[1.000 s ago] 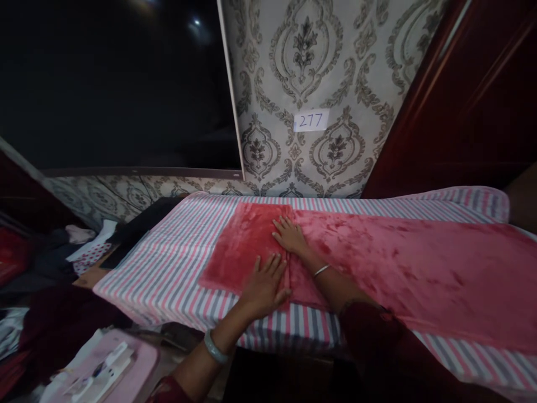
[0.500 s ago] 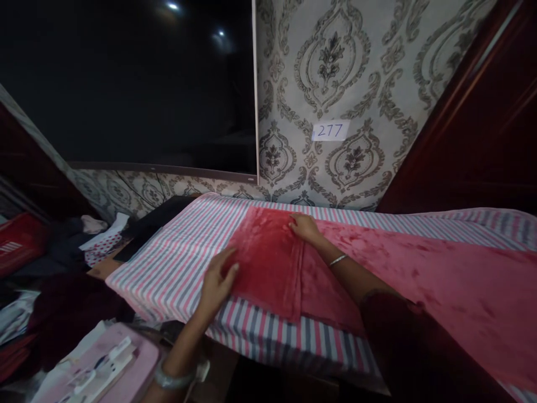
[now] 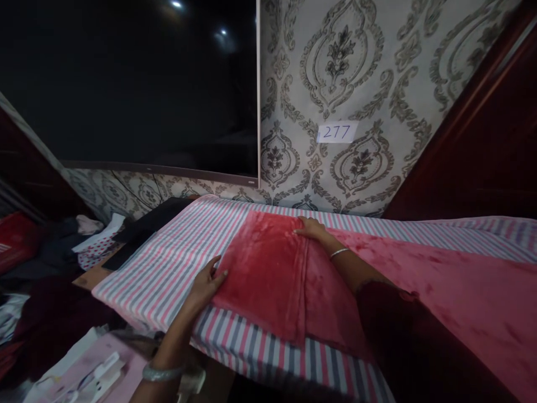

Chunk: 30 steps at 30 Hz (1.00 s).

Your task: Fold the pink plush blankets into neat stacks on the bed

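A red plush blanket [image 3: 260, 274] lies on a striped cloth [image 3: 168, 263], its left end folded over into a layered panel. My left hand [image 3: 205, 285] rests at the panel's left edge, thumb and fingers apart, the fingertips against the cloth. At the far right corner of the panel, my right hand [image 3: 312, 228] has its thumb and bent fingers closed on the folded edge. From under that edge the longer part of the blanket runs off to the right, partly covered by my right forearm.
A large dark television [image 3: 134, 84] hangs on the patterned wall above the surface. A flat black object [image 3: 146, 229] lies at the back left. Piled clothes [image 3: 54, 308] and a pink case [image 3: 92, 369] are at the lower left. A paper marked 277 [image 3: 337, 131] is on the wall.
My left hand has moved left and slightly down to the panel's left edge. My right hand has shifted slightly right along the far edge. The panel looks flatter and wider; the view moved a little.
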Each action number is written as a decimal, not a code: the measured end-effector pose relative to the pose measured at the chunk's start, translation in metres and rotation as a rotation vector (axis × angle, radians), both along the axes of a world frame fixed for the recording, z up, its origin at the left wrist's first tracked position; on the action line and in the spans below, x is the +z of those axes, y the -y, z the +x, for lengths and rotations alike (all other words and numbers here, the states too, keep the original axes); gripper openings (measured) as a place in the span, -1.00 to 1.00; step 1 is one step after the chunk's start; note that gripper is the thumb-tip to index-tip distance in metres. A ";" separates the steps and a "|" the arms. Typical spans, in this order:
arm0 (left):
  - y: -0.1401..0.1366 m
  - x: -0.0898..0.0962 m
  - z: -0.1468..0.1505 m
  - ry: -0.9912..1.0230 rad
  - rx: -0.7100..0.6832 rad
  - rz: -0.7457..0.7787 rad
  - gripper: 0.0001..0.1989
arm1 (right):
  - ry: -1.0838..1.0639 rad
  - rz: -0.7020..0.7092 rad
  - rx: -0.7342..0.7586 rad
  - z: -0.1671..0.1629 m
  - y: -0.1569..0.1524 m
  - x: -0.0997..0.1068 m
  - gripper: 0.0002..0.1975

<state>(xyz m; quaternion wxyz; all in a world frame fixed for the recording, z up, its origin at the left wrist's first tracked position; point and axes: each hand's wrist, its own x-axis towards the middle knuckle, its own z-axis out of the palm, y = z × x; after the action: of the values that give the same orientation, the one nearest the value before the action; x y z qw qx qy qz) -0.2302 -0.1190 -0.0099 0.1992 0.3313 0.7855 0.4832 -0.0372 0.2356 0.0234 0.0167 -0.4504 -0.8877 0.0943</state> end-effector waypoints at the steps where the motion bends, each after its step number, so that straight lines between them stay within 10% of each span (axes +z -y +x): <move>1: -0.001 0.001 0.001 -0.034 -0.019 -0.025 -0.18 | -0.004 -0.001 0.002 0.000 0.001 0.000 -0.27; 10: -0.014 0.012 -0.015 -0.598 -0.062 -0.198 -0.20 | -0.144 0.170 0.156 0.006 0.049 -0.011 -0.35; 17: -0.065 0.021 0.073 -0.964 -0.510 -0.100 -0.42 | -0.157 0.055 0.120 0.036 0.058 -0.016 -0.37; 23: -0.089 0.000 0.132 -0.976 -0.652 -0.197 -0.40 | -0.064 0.127 -0.040 0.135 0.046 -0.016 -0.37; 30: -0.096 0.006 0.132 -0.969 -0.657 -0.282 -0.38 | -0.009 0.099 -0.357 0.286 0.029 -0.016 -0.41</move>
<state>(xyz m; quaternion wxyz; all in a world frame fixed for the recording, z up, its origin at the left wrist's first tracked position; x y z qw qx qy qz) -0.0985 -0.0227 -0.0040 -0.0004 0.7096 0.6998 0.0816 0.2488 0.2066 0.0079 0.0593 -0.5989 -0.7972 0.0483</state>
